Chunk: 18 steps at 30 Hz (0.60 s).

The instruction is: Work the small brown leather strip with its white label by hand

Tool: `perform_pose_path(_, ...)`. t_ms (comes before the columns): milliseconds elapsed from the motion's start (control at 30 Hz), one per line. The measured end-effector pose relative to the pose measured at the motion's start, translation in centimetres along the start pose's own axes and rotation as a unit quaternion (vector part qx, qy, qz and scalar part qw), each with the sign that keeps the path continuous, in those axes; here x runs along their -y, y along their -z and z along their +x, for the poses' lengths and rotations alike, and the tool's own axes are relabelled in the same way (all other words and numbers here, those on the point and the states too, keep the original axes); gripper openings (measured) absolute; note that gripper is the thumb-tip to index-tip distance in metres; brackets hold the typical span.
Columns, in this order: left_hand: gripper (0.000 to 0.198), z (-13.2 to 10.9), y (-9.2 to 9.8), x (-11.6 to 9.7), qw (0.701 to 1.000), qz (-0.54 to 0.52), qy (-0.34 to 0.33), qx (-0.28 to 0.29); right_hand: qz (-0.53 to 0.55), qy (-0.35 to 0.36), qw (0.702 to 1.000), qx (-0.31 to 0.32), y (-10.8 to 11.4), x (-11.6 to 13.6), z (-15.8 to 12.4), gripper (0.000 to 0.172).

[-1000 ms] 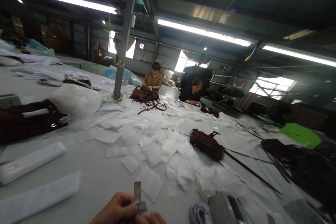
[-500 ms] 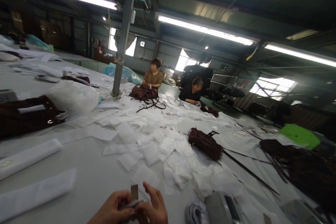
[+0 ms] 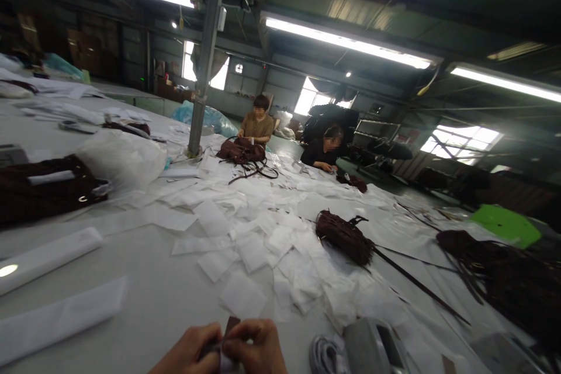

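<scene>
At the bottom edge of the head view my left hand [image 3: 189, 352] and my right hand [image 3: 256, 347] meet over the grey table [image 3: 144, 298]. Both pinch a small brown strip [image 3: 229, 325] with a pale piece under it; only its top end shows between my fingertips. The fingers of both hands are curled closed around it. Just right of my hands lie a coiled white cord [image 3: 326, 355] and a grey box-like object [image 3: 372, 347].
Loose white sheets [image 3: 263, 234] cover the table's middle. Dark brown fringed bags lie at the centre [image 3: 344, 236], right [image 3: 495, 274] and left [image 3: 44, 187]. White rolls [image 3: 48, 254] lie at left. A steel post [image 3: 204, 52] stands behind. Two people work at the far edge.
My right hand's fingers, raised and apart half a second ago, have closed down onto the strip. The strip now sticks up less between my hands. The view has tilted slightly.
</scene>
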<state>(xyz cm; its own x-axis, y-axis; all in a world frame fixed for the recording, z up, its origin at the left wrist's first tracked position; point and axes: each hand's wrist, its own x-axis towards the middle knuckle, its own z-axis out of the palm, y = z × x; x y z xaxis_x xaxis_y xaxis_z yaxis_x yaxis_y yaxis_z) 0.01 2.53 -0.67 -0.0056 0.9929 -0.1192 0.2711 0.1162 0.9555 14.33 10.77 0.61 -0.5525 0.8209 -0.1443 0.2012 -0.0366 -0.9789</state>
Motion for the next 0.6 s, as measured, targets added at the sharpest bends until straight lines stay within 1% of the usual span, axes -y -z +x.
perform_pose_path(67,0.014,0.3,0.4,0.9,0.998,-0.061,0.008,0.017,-0.017,0.020,1.000,-0.009,-0.1,0.1,0.1,0.007)
perform_pose_path(100,0.018,0.4,0.6,1.3,0.995,-0.095,0.012,0.033,-0.032,0.031,0.999,-0.003,-0.2,0.1,0.2,0.005)
perform_pose_path(200,0.031,0.4,1.0,1.5,0.982,-0.161,0.026,0.091,-0.084,0.052,0.995,0.018,-0.3,0.2,0.2,0.005)
perform_pose_path(233,0.031,0.3,1.1,1.2,0.979,-0.169,0.024,0.109,-0.094,0.044,0.995,0.016,-0.2,0.2,0.3,0.011)
perform_pose_path(267,0.027,0.3,1.1,0.8,0.979,-0.167,0.020,0.119,-0.099,0.025,0.995,0.006,-0.1,0.2,0.3,0.026)
perform_pose_path(300,0.021,0.2,1.0,0.3,0.981,-0.151,0.010,0.120,-0.102,0.000,0.995,-0.003,0.1,0.2,0.3,0.046)
perform_pose_path(333,0.015,0.1,0.9,-0.2,0.986,-0.121,0.001,0.113,-0.106,-0.023,0.994,-0.008,0.3,0.3,0.3,0.063)
perform_pose_path(367,0.010,0.0,0.7,-0.7,0.992,-0.081,0.000,0.096,-0.113,-0.040,0.993,0.002,0.6,0.5,0.3,0.068)
perform_pose_path(400,0.007,0.0,0.5,-1.1,0.996,-0.037,0.006,0.076,-0.124,-0.046,0.991,0.028,0.9,0.8,0.2,0.062)
perform_pose_path(467,0.005,0.0,0.0,-1.5,0.998,0.038,0.027,0.035,-0.152,-0.037,0.982,0.101,1.5,1.4,0.3,0.031)
perform_pose_path(500,0.006,0.0,-0.2,-1.6,0.997,0.063,0.038,0.026,-0.173,-0.030,0.976,0.125,1.7,1.7,0.4,0.020)
perform_pose_path(567,0.007,0.0,-0.6,-1.5,0.995,0.088,0.042,0.022,-0.238,-0.005,0.963,0.130,2.2,2.2,0.7,0.013)
perform_pose_path(600,0.008,0.0,-0.8,-1.5,0.995,0.091,0.039,0.027,-0.274,0.009,0.954,0.124,2.3,2.3,0.9,0.013)
